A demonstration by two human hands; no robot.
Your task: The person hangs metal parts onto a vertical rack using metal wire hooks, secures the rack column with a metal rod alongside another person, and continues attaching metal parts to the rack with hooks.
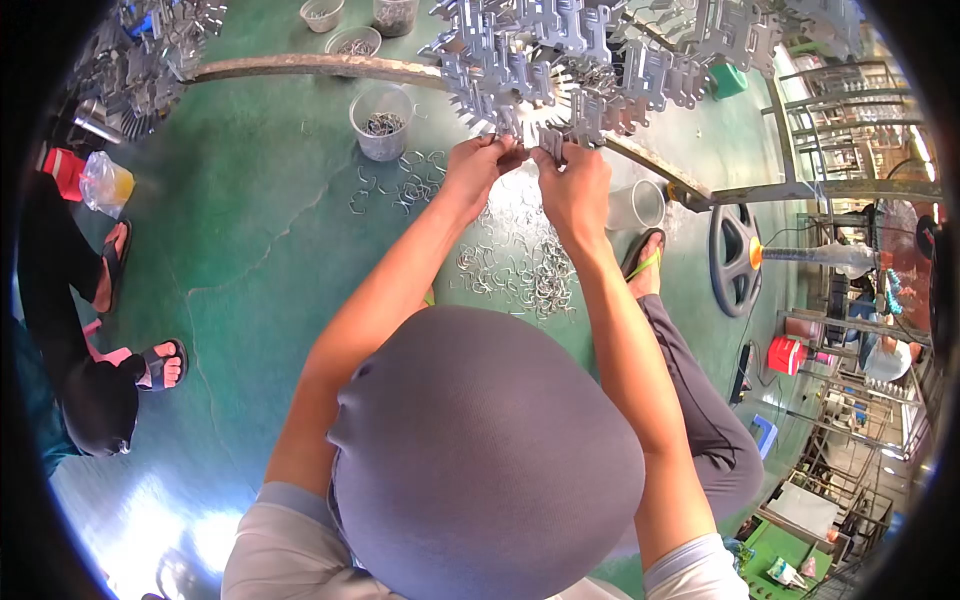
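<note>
From my feed: left hand, upper centre, fingertips bunched; can't tell how tight or on what. Just right of it, metal plate, long axis roughly up-down in frame, pinched by right hand.

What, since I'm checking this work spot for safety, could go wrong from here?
The bare left hand and right hand are right at the clustered metal brackets, so an edge might nick a finger. Loose metal hooks lie on the floor near a sandaled foot, which could get poked. The open tub of small metal pieces could spill if knocked.
</note>
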